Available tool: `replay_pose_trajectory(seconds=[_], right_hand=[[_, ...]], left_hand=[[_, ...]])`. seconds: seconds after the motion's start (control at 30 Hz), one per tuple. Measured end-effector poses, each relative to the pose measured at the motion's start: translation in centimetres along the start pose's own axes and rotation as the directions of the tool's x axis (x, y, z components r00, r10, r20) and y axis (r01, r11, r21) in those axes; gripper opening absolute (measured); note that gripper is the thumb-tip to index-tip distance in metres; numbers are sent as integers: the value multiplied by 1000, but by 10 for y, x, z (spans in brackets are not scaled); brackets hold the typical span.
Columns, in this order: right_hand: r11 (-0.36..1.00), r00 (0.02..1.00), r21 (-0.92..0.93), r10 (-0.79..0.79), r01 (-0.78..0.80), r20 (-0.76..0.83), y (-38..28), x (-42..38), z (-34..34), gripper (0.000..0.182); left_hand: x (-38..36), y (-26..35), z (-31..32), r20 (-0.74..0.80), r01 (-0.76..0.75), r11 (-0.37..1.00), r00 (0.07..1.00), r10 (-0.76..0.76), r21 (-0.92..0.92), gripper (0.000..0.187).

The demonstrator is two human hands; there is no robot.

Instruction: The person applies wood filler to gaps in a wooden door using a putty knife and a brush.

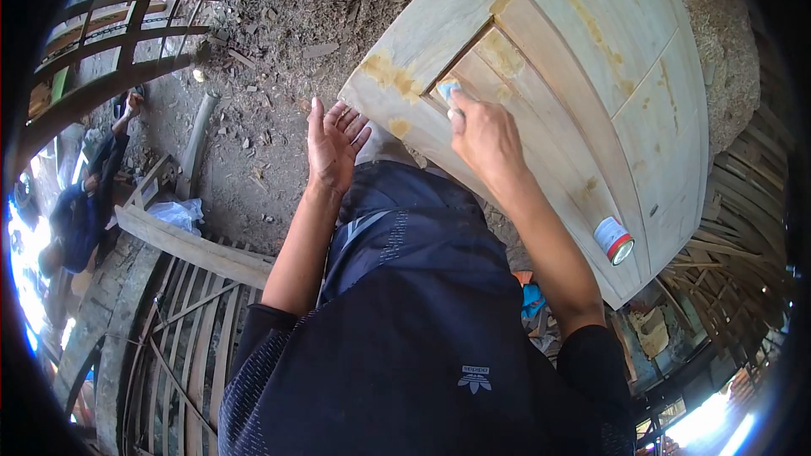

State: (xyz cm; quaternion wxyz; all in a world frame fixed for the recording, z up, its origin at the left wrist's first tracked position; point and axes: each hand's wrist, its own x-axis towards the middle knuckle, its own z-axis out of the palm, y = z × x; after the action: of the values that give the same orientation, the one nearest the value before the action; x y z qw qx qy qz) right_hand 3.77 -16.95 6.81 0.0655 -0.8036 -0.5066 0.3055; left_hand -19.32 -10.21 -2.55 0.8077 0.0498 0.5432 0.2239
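Note:
My right hand (487, 133) is closed around a small light-blue putty scraper (449, 88), its edge smeared with yellowish filler. The scraper is at the corner of a recessed panel in a pale wooden door (541, 139); my fingers hide part of it. Beside the door's near left corner, my left hand (335, 142) is open, palm turned up and fingers spread, with nothing in it. Tan filler patches (393, 76) mark the door's frame, panels and joints. A red, white and blue can (614, 241) rests on the door's lower right part.
Wood shavings and chips cover the ground (279, 59). A curved plank (194, 245) lies at the left, near slatted wooden frames (190, 329). Another person (80, 211) is at the far left. Stacked wood strips (743, 211) stand beyond the door at the right.

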Motion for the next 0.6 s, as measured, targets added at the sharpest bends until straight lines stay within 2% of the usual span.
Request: replay_pose_trajectory(seconds=[0.07,0.1,0.17,0.2,0.27,0.3,0.37,0.4,0.47,0.5,0.57,0.6], right_hand=[[991,983,-136,28,-4,180,8,1,13,22],[991,984,-136,20,4,179,5,4,2,22],[996,942,-31,-71,86,327,1,6,-34,26],[995,941,-34,-73,89,330,8,12,-41,26],[932,924,-130,-302,338,235,27,36,-50,17],[932,924,-132,-301,337,234,32,48,-53,17],[762,784,-212,-551,613,287,39,70,-55,39],[759,781,-212,-553,616,290,39,78,-54,39],[583,655,-299,-652,755,382,38,93,-50,38],[579,650,-296,-654,760,388,37,98,-49,38],[470,566,-317,-716,823,408,35,105,-46,36],[461,558,-314,-687,830,465,32,108,-46,38]], left_hand=[[1,1,2,-23,-5,1000,1000,5,1,91],[0,4,4,-24,-12,1000,1000,12,-2,91],[-4,4,5,-2,-11,1000,1000,11,4,92],[-4,3,4,-3,-11,1000,1000,11,-2,92],[0,-1,1,-15,-16,1000,1000,16,-22,82],[2,-2,0,-12,-17,1000,1000,16,-23,82],[4,-4,-3,-25,-18,999,1000,17,-40,81],[2,-3,-2,-27,-19,999,999,18,-44,81],[-1,0,0,3,-12,999,1000,13,-53,79],[-1,-1,-1,-2,-13,998,1000,13,-59,79],[0,-3,-2,-18,-15,998,1000,14,-69,78],[1,-4,-4,-13,-13,997,1000,13,-71,80]])
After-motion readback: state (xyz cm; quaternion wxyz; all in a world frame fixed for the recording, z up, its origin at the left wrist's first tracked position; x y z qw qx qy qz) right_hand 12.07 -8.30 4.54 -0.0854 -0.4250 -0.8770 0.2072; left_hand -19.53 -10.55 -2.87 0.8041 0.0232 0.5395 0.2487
